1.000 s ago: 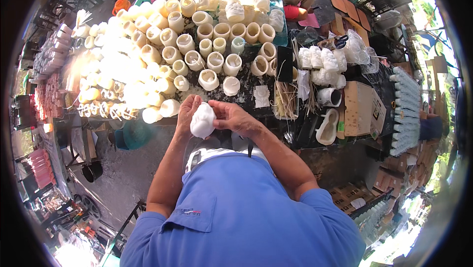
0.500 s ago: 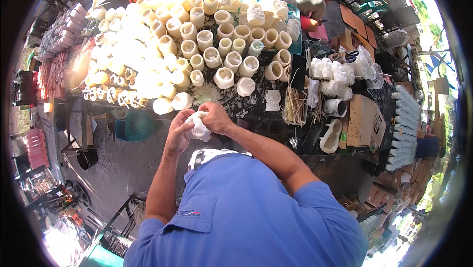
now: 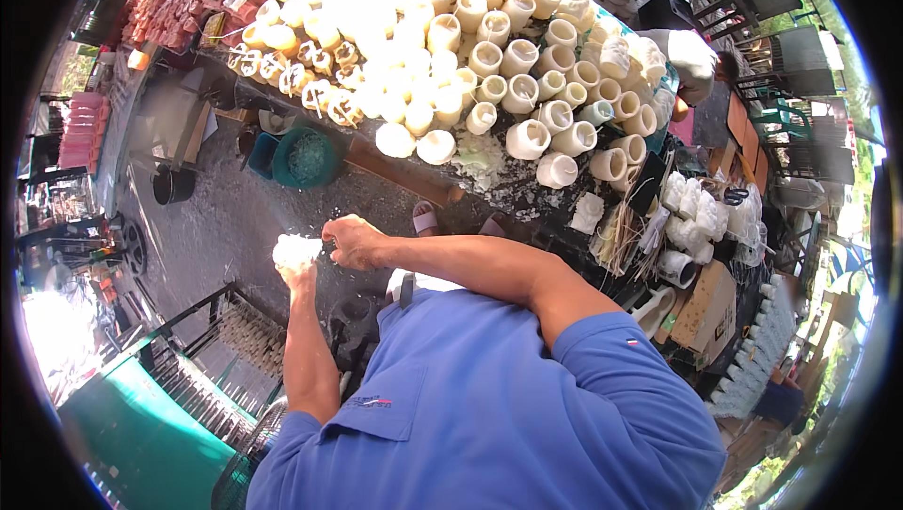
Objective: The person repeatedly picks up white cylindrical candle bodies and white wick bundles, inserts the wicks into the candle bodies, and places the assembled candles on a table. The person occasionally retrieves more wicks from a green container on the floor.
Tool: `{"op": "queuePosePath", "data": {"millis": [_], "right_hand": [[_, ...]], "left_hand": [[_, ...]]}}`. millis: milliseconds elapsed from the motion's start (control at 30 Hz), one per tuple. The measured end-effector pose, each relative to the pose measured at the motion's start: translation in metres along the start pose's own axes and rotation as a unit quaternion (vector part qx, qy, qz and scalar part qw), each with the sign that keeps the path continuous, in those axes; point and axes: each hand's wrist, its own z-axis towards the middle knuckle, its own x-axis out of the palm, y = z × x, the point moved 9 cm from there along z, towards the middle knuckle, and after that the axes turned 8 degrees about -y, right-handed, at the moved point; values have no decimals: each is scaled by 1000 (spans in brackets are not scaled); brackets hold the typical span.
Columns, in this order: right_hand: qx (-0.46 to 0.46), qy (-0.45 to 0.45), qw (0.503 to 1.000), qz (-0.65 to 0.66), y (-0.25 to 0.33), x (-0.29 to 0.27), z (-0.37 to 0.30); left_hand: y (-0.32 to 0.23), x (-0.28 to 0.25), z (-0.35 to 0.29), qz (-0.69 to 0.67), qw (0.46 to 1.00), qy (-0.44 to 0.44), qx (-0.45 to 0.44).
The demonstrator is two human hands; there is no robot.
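Observation:
My left hand point(image 3: 295, 270) is raised over the floor, left of my body, closed around a small white lumpy piece point(image 3: 298, 248). Strong sunlight washes out the piece's detail; it looks like moulded wax. Close beside it, slightly apart, is my right hand point(image 3: 354, 242), with its fingers curled together. Whatever is pinched in those fingers, if anything, is hidden. Small white specks show between the two hands. Past them, the table carries many cream hollow wax cylinders point(image 3: 527, 138), with white wax scraps point(image 3: 480, 160) near its edge.
A teal basin point(image 3: 306, 160) and a dark bucket point(image 3: 172, 184) stand on the floor. At lower left is a green panel point(image 3: 141, 425) by a metal rack. White moulded figures point(image 3: 694, 209) and a cardboard box point(image 3: 704, 312) lie at right. Another person point(image 3: 685, 58) is beyond the table.
Both hands have moved left, away from the table edge, with the white piece in the left hand. The right hand has come off the piece. The view has turned left.

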Motion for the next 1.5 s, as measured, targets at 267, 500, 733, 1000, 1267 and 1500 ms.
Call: {"op": "queuePosePath", "data": {"millis": [267,500,733,1000,1267,1500], "right_hand": [[136,9,874,467,-8,-28,12],[-26,-82,957,276,48,-128,-28],[-10,-290,957,-19,18,-236,-77],[62,-328,862,381,-100,-348,-194],[158,-661,732,-38,-225,-635,-391],[248,-442,858,-89,-375,-737,-337]], "left_hand": [[-53,-3,15,-588,766,204,-159],[-139,-5,12,-662,648,324,-191],[-286,25,-22,-747,451,462,-155],[-455,125,-63,-533,680,499,-73],[-513,160,-116,-193,854,435,209],[-445,213,-190,-97,853,509,53]]}}
